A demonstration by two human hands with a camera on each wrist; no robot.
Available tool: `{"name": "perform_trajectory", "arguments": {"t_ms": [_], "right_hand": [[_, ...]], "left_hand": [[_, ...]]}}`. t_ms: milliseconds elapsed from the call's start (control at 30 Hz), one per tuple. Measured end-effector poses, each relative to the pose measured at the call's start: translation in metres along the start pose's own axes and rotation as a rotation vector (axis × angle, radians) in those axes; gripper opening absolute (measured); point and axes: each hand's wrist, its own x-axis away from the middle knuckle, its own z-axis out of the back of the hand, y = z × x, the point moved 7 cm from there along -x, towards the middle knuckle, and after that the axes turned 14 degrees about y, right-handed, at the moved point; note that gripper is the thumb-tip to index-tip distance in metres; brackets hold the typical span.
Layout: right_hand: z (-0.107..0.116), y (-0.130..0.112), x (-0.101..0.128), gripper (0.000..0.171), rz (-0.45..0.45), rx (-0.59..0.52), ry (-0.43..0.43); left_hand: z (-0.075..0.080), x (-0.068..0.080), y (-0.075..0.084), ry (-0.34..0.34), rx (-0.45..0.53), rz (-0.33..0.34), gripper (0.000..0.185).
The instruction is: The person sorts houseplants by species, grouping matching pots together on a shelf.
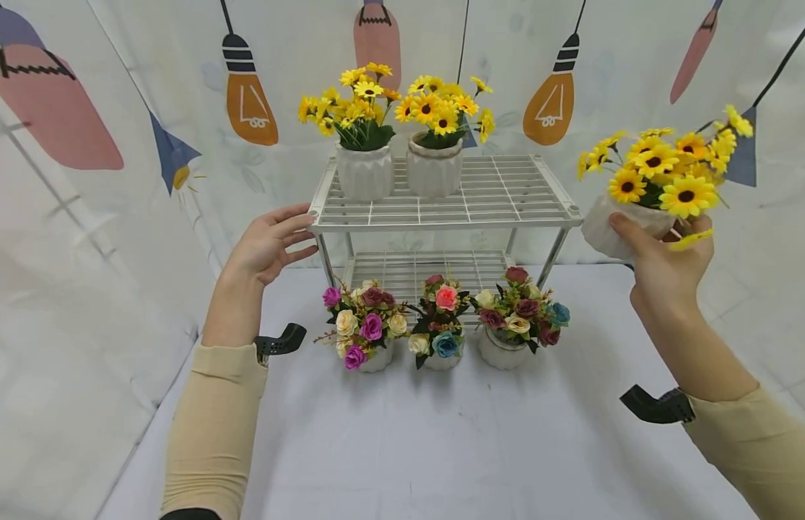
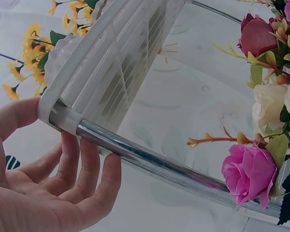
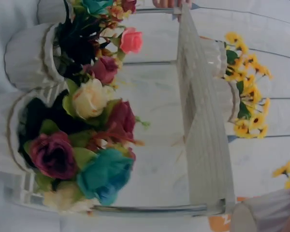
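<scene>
My left hand (image 1: 267, 242) holds the front left corner of a white wire shelf rack (image 1: 441, 217); in the left wrist view its fingers (image 2: 89, 164) bend against the corner and metal leg. My right hand (image 1: 671, 263) grips a white pot (image 1: 613, 227) of yellow artificial sunflowers (image 1: 662, 170), raised and tilted right of the rack. Two similar flowerpots, one at left (image 1: 365, 172) and one beside it (image 1: 434, 170), stand on the left and middle of the top shelf. Only part of the held pot (image 3: 270, 212) shows in the right wrist view.
Three pots of artificial roses, left (image 1: 372, 325), middle (image 1: 444, 325) and right (image 1: 515, 314), stand in a row before the lower shelf (image 1: 434, 263). White cloth covers the table (image 1: 408, 440). Behind hangs a curtain (image 1: 162, 72) printed with light bulbs.
</scene>
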Motion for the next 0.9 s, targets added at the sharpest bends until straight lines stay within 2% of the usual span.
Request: {"name": "perform_trajectory", "arguments": {"t_ms": [167, 233, 433, 533, 900], "right_hand": [[-0.014, -0.011, -0.005, 0.083, 0.016, -0.030, 0.003], [-0.021, -0.013, -0.008, 0.083, -0.005, -0.032, 0.001], [-0.049, -0.007, -0.016, 0.090, -0.149, 0.042, 0.007], [-0.063, -0.001, -0.017, 0.091, -0.181, 0.096, 0.003], [-0.112, 0.019, -0.018, 0.097, -0.071, 0.228, -0.070]], "left_hand": [[0.001, 0.000, 0.000, 0.004, -0.010, 0.003, 0.069], [0.001, 0.000, 0.001, 0.003, -0.011, 0.001, 0.069], [0.000, 0.000, 0.002, -0.007, 0.000, 0.001, 0.069], [0.000, 0.001, 0.001, -0.009, -0.003, 0.005, 0.069], [0.001, 0.000, 0.000, -0.001, -0.017, 0.003, 0.070]]}}
